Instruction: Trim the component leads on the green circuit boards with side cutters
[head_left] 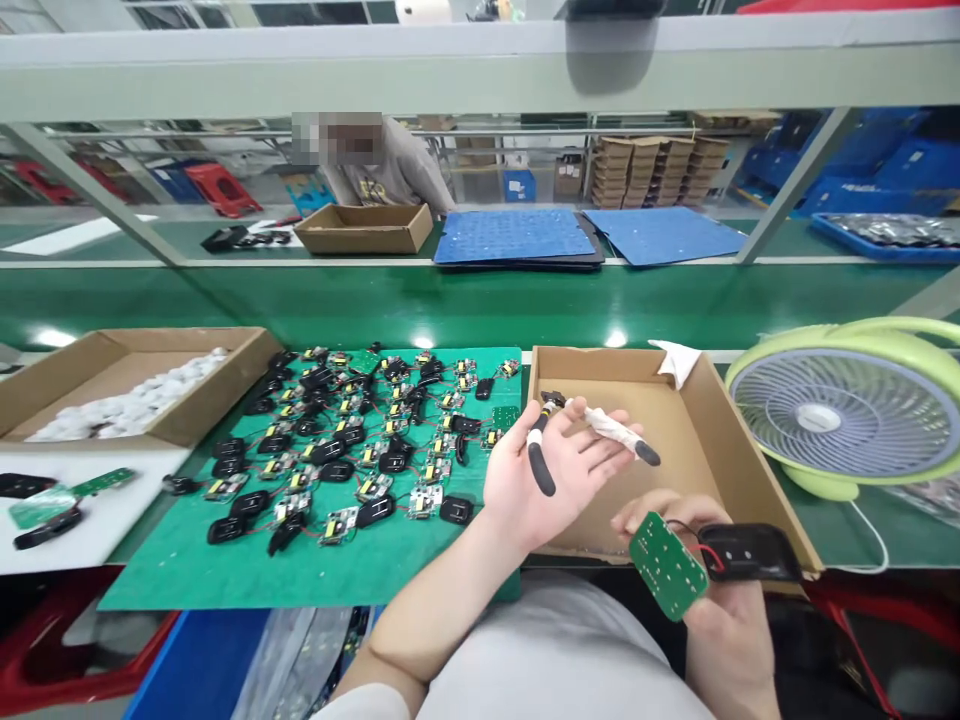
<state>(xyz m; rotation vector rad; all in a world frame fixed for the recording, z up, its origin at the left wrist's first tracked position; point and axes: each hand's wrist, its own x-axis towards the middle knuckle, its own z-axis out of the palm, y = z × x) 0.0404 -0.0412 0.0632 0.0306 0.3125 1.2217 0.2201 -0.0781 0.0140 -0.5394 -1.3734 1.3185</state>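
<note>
My left hand (551, 475) is raised over the front left corner of an open cardboard box (757, 470), palm up. Small cutting pliers (600, 428) with black grips and white tape lie across its loosely curled fingers. Lower right, my right hand (720, 590) grips a green circuit board (667, 565) joined by red and black wires to a black plastic housing (750, 552). Left of the hands, a green mat (315, 570) carries several more boards wired to black housings (352, 450).
A cardboard tray of white parts (127, 400) stands at the left, with a white sheet (97, 520) in front. A green desk fan (847, 410) stands at the right. Beyond the green conveyor belt (480, 300), a person (382, 165) sits behind a cardboard box (365, 228) and blue mats (517, 236).
</note>
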